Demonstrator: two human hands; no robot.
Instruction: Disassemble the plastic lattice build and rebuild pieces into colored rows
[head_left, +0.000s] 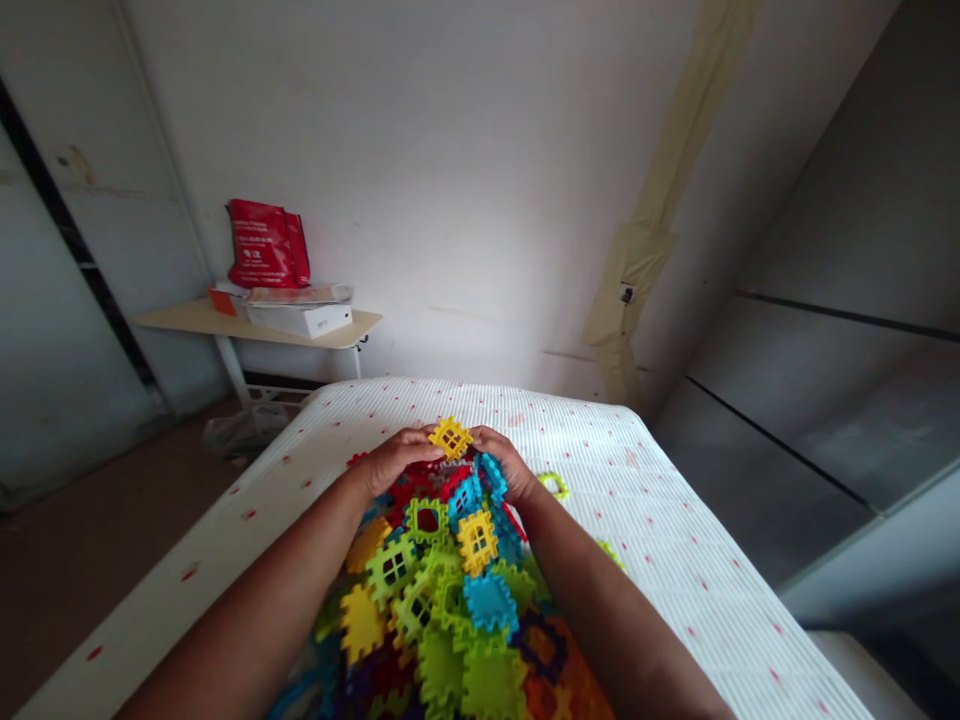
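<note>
My left hand point(394, 462) and my right hand point(501, 462) meet at the far end of a large heap of interlocking plastic tiles point(442, 610). Their fingertips pinch a yellow waffle-shaped tile point(451, 438) between them. Just below my right hand, blue tiles point(480, 482) stand joined together. The heap mixes green, yellow, blue, red and orange pieces, linked in clumps. A loose lime-green tile point(553, 486) lies beyond my right wrist, apart from the heap.
The heap rests on a white ribbed mattress point(600, 470) with red dots. Beyond it, a narrow shelf point(187, 320) holds a red bag point(266, 244) and a white box point(300, 320). A wall stands behind, with dark sliding panels point(825, 400) to the right.
</note>
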